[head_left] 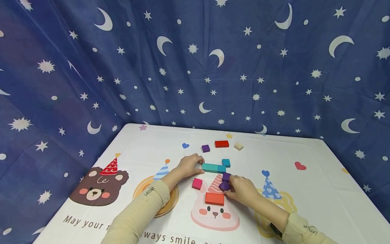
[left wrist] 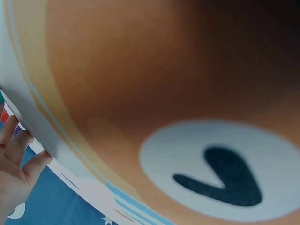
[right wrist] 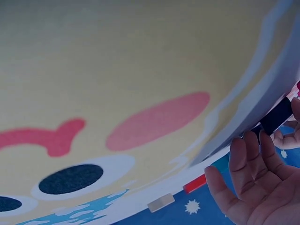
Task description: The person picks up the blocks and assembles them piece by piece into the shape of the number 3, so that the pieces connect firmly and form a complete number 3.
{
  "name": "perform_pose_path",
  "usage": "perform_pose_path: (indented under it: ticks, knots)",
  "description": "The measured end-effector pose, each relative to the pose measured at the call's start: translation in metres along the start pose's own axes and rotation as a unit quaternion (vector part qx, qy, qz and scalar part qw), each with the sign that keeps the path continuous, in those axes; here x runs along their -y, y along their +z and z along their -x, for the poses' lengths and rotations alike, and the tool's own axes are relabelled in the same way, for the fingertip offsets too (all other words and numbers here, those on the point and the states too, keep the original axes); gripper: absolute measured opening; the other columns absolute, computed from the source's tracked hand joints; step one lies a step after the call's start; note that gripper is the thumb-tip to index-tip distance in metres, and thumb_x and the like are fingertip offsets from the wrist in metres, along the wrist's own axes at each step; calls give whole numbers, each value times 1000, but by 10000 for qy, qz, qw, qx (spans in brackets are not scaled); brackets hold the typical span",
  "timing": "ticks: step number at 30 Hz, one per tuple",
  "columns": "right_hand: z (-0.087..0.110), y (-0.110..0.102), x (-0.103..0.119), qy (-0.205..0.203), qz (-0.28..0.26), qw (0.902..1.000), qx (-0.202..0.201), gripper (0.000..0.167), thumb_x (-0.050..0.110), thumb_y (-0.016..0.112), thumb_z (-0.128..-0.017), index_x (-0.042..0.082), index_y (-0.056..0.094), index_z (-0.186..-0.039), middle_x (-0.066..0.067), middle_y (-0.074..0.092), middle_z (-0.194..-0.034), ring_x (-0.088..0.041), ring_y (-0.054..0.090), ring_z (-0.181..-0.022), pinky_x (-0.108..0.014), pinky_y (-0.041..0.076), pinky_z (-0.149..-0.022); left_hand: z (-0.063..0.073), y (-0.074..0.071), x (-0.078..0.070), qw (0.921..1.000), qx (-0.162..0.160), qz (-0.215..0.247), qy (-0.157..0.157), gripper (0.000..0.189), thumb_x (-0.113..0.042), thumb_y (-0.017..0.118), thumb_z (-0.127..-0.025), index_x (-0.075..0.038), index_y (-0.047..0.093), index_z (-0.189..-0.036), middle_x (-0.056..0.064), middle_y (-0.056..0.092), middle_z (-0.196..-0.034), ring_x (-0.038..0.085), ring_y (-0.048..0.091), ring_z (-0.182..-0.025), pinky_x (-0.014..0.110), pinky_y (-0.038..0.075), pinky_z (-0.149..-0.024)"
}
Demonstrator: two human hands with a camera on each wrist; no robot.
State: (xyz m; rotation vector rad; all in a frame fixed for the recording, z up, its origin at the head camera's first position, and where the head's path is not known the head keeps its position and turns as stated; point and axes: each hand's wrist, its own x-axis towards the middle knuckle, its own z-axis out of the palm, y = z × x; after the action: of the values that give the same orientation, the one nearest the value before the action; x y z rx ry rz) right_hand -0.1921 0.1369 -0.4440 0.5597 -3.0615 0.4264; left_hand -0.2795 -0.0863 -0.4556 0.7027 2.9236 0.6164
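Observation:
In the head view my left hand [head_left: 189, 165] holds the left end of a long teal block [head_left: 210, 167], thumb on the near side and fingertips on the far side. A small blue block [head_left: 221, 169] abuts that block's right end. My right hand [head_left: 243, 190] pinches a purple block [head_left: 224, 186] between thumb and finger. Another purple block [head_left: 226, 177] lies just beyond it, by the fingertips. The right wrist view shows a dark block [right wrist: 275, 116] between the thumb and fingers. In the left wrist view the left hand [left wrist: 16, 164] appears at the edge, fingers apart.
A second blue block [head_left: 225, 163] lies behind the teal one. Nearer are a pink block [head_left: 197, 183] and an orange-red block [head_left: 214, 199]. Farther back lie a purple block [head_left: 205, 148], a red block [head_left: 221, 144] and a cream block [head_left: 239, 146]. A printed cloth [head_left: 274, 156] covers the table.

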Motion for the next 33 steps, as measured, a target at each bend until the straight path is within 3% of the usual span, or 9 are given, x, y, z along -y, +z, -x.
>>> perform_pose_path:
  ticks: [19, 33]
  knots:
    - [1, -1, 0, 32, -97, 9999, 17, 35, 29, 81, -72, 5, 58, -84, 1, 49, -67, -12, 43, -64, -26, 38, -60, 3, -2, -2, 9999, -65, -62, 72, 33, -31, 76, -78, -13, 65, -103, 3, 62, -98, 20, 60, -92, 41, 48, -85]
    - [4, -6, 1, -6, -70, 9999, 126, 37, 27, 81, -72, 3, 58, -88, -1, 52, -69, -13, 44, -65, -27, 40, -62, 0, 0, -3, 10000, 11, -67, -59, 34, -31, 76, -78, -13, 65, -105, 4, 62, -100, 21, 60, -94, 41, 47, -87]
